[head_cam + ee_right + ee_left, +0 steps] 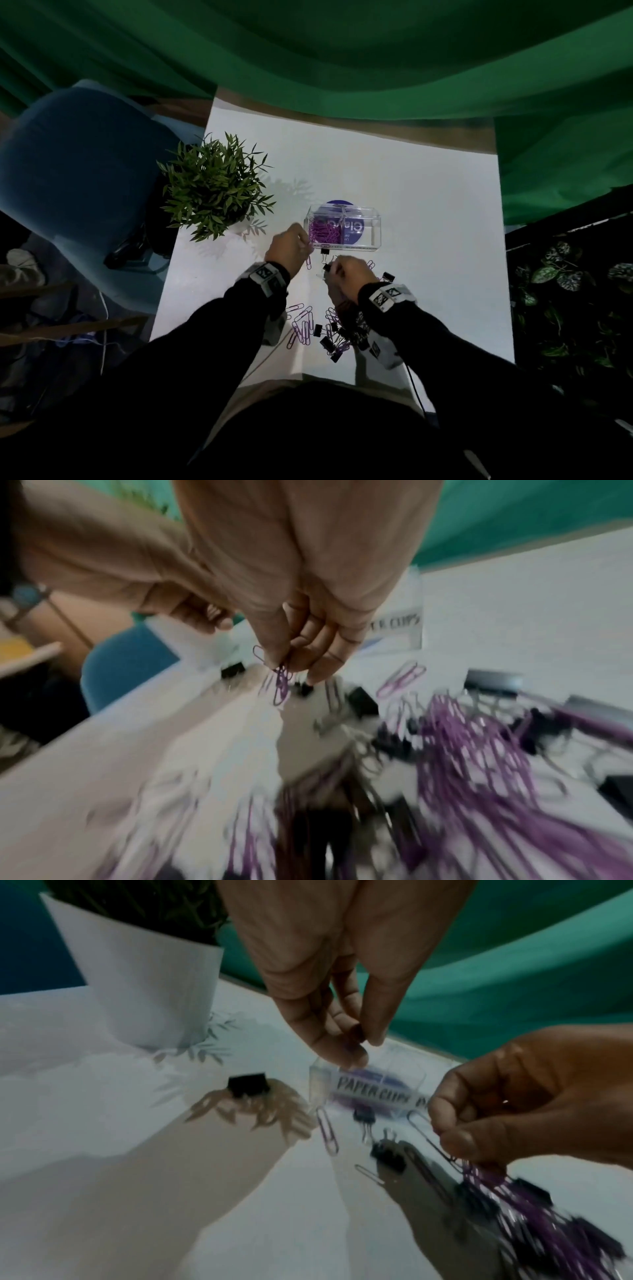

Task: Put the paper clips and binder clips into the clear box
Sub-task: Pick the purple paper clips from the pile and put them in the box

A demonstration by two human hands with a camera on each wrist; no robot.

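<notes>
The clear box (371,233) stands mid-table, with purple paper clips (323,233) heaped in its left part. My left hand (308,241) is at the box's near left corner; in the left wrist view its fingertips (349,1056) pinch the rim of the box (377,1093). Just in front of the box, my right hand (330,270) pinches a bunch of purple paper clips (281,683) that dangle from its fingers (318,669). Loose paper clips and black binder clips (334,330) lie in a pile near the front edge. One binder clip (324,251) sits against the box's front wall.
A potted plant (215,185) in a white pot (147,982) stands at the table's left edge, close to my left hand. Beyond that edge is a blue chair (78,171). A lone binder clip (248,1087) and single paper clip (327,1131) lie left of the box.
</notes>
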